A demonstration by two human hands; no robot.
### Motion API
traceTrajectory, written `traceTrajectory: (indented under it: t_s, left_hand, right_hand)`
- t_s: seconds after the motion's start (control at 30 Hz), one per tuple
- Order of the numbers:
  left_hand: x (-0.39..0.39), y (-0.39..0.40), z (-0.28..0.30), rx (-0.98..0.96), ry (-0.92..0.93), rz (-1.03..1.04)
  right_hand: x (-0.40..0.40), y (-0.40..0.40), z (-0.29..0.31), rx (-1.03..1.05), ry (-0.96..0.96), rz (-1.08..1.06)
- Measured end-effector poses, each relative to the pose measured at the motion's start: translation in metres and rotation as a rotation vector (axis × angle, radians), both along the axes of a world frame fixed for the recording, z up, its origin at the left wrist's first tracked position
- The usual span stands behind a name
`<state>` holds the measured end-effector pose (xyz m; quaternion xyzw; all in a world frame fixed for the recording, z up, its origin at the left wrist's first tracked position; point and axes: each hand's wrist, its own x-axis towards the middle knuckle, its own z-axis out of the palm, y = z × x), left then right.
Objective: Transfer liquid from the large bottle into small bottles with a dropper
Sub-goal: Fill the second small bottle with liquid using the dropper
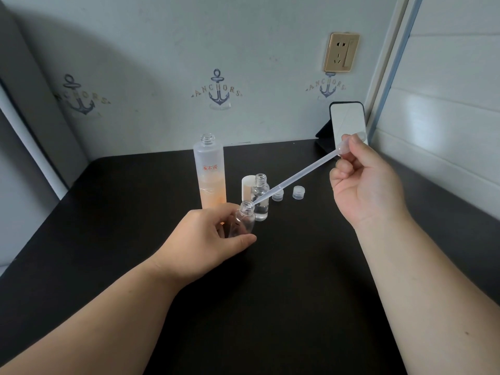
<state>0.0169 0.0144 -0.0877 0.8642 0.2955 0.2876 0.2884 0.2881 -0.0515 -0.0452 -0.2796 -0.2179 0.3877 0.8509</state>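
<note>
Item 1: large bottle (210,174), frosted, uncapped, upright on the dark table (284,280) towards the rear centre; red characters on its front, orange-tinted contents in the lower part.

Item 2: small bottle in hand (244,219), clear, uncapped, tilted with its mouth up and towards the right. The left hand (208,239) grips its body, fingers (216,209) curled round the far side and the thumb lying across the near side below it. Whether its base touches the table cannot be told.

Item 3: dropper (295,180), translucent plastic, held at a slant. The right hand (370,185) pinches the bulb end between thumb and forefinger, the other fingers curled loosely into the palm. The tip is at the mouth of the small bottle in hand.

Item 4: second small bottle (260,197), clear, uncapped, upright just behind the first, to the right of the large bottle; clear liquid shows in its lower part.

Item 5: white cap (247,186), tall, standing just behind the second small bottle and partly hidden by it.

Item 6: 2 small ribbed caps (297,192), side by side on the table to the right of the bottles, 1 crossed by the dropper stem.

Item 7: phone (347,123), propped upright at the rear right corner of the table.

Item 8: wall socket (342,52), gold-framed, above the phone.

Item 9: anchor decals (217,89), 3 across the rear wall.
</note>
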Motion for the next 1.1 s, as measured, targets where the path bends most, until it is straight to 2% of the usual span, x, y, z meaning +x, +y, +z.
traceTrajectory:
  t_s: [0.97,1.1]
  left_hand:
    - [0.0005,0.0006,0.0,0.012,0.018,0.004]
    - [0.0012,0.0008,0.0008,-0.004,0.031,0.005]
  right_hand:
    - [-0.0041,-0.0029,0.0057,0.028,-0.045,-0.018]
    - [-0.0045,-0.0023,0.0051,0.026,-0.001,-0.015]
